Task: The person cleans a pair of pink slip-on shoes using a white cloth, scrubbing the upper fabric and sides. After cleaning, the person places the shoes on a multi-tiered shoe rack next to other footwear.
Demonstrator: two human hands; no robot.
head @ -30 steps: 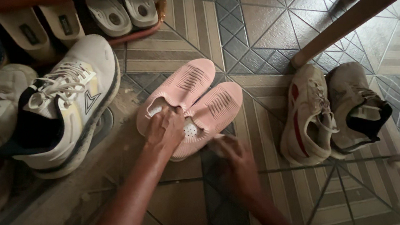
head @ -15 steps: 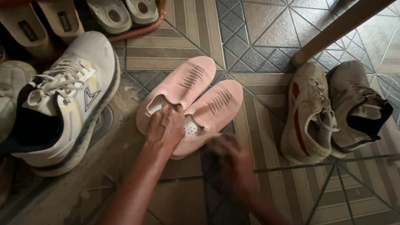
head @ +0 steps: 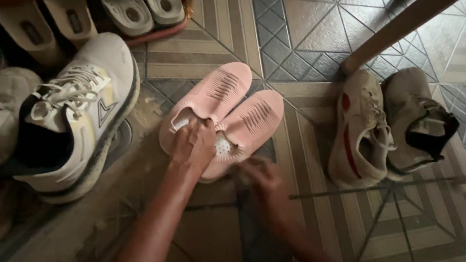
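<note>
Our left hand (head: 193,143) is pinched shut on the inner collars of the pair of pink knit slip-on shoes (head: 221,115), fingers gathered where the two openings meet, which reads as a way to hold both shoes together as one bundle. Our right hand (head: 259,176) hovers just beside the heel of the right-hand shoe; it is blurred, so we cannot tell whether its fingers are apart or closed, or whether it touches the shoe.

The pink pair lies on the patterned tiled floor (head: 302,18), soles down, side by side and touching. Their long axes run from heels nearest us up and to the right, toes pointing away toward the slanted wooden furniture leg (head: 403,20).

To the left rests a large white lace-up sneaker with a dark lining (head: 74,119); to the right, well apart, a worn beige pair of sneakers (head: 390,125). Pale sandals (head: 143,7) sit along the top edge.
</note>
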